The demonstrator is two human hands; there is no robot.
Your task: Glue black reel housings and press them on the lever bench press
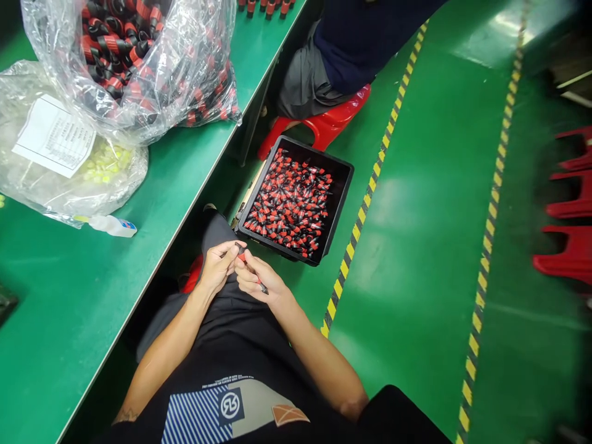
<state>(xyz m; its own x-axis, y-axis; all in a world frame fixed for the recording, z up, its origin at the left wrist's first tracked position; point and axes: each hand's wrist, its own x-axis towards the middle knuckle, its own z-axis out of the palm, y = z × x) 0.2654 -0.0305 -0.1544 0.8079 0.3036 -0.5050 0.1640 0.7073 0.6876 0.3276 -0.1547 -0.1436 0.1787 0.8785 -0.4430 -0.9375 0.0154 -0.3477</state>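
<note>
Carefully, I'm clamping one red-and-black part (241, 251) between left grip (217, 269) and right grip (259, 277), past the edge of the bench (176, 169), near a corner of the bin (277, 246); relaxing my right could be dropping the second part (263, 287)

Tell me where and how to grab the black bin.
Grip the black bin by its near rim, probably overhand from the camera's side: that edge lies nearest, its lip shows above the loose red-and-black parts, and a red stool stands close to the far edge.
</note>
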